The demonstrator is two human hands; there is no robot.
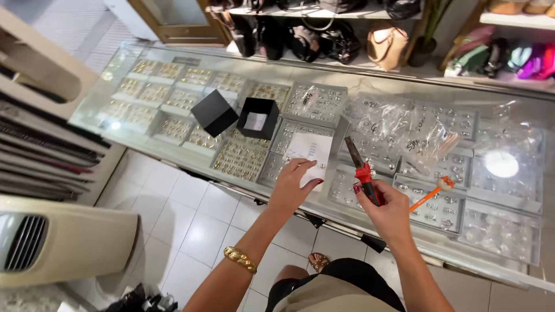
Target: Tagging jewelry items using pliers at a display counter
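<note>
A glass display worktop (173, 151) covers trays of gold and silver rings. Near its front edge, the left hand (293, 184) rests with fingers spread on a white card (309, 151). Just beside it, the right hand (386, 209) grips red-handled pliers (362, 169), tip pointing toward the back edge. Two black boxes (234, 114) stand behind the card; clear plastic bags (399, 132) and an orange pen (430, 195) lie to the right.

glossy glass counter (173, 151), matt black boxes (214, 112), white paper card (310, 151), red-handled metal pliers (363, 171)

Gold bracelet (240, 259), red nails, sandal (318, 261)
</note>
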